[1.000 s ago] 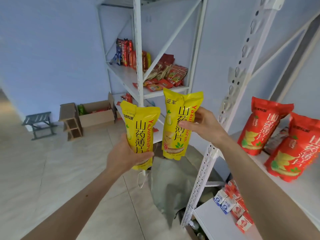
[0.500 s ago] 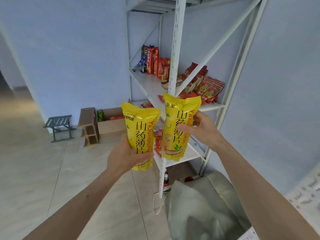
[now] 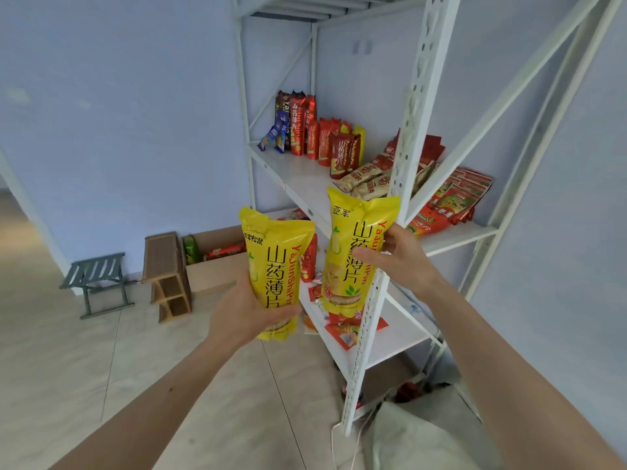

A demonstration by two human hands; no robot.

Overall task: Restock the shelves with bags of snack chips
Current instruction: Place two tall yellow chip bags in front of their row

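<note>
Left hand (image 3: 249, 308) is wrapped round the lower half of a tall glossy yellow plastic chip bag (image 3: 276, 262), thumb across its front, and the right hand (image 3: 398, 256) pinches a second yellow chip bag of the same kind (image 3: 353, 245) at mid-height, fingers curled over its right edge. Both bags stand upright, side by side, close but not touching, and neither has shifted in its grip over the last second. What has changed is the view: a second ago a near shelf of red bags sat just to the right, and now that is gone and the head has swung round to the white slotted-steel shelving unit (image 3: 412, 137) against the pale blue wall. My read is that this rack is the destination and the carry is nearly over, with placement not yet begun. The right-hand bag overlaps the front edge of the middle shelf board (image 3: 305, 174) in view, beside the front upright, while the left-hand bag hangs further out, in front of the floor and lower shelf. That middle shelf holds standing red chip packets (image 3: 324, 144) toward its back left corner and flat red pouches (image 3: 454, 198) at its right end. On the tiled floor to the left sit an open cardboard box (image 3: 217, 262), a wooden stool tipped on its side (image 3: 168, 276) and a small grey folding stool (image 3: 96, 283).
</note>
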